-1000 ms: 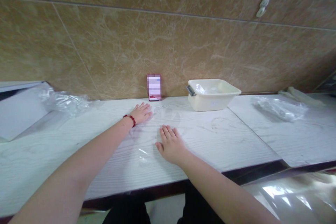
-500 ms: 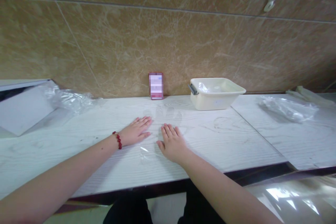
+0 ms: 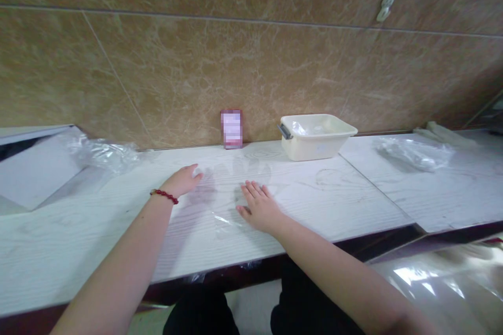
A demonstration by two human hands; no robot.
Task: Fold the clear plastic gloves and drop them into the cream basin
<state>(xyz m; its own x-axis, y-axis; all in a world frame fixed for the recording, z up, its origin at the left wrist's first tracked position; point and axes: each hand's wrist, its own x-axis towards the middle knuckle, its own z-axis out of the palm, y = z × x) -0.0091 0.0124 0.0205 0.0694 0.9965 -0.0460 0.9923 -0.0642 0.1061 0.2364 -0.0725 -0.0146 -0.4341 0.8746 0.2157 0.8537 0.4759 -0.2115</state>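
Note:
My left hand (image 3: 183, 180) is raised a little above the white wood-grain table (image 3: 314, 201), its thumb and forefinger apart and nothing visible in it. A dark red bead bracelet (image 3: 165, 196) circles that wrist. My right hand (image 3: 260, 210) lies flat on the tabletop with the fingers stretched out. Between and below my hands, a thin clear plastic piece (image 3: 222, 220) shows by its glints; its edges are hard to make out, and my right hand may rest partly on it.
A phone (image 3: 231, 129) with a blurred screen leans on the brown tiled wall (image 3: 188, 73). Right of it stands a cream plastic bin (image 3: 314, 147) with clear plastic inside. Clear bags (image 3: 416, 154) lie farther right. At left, crumpled clear plastic (image 3: 110, 154) touches a white box (image 3: 37, 172).
My left hand has lifted off the table and moved left, its fingers curling somewhat. My right hand stays flat on the tabletop. The view has shifted slightly.

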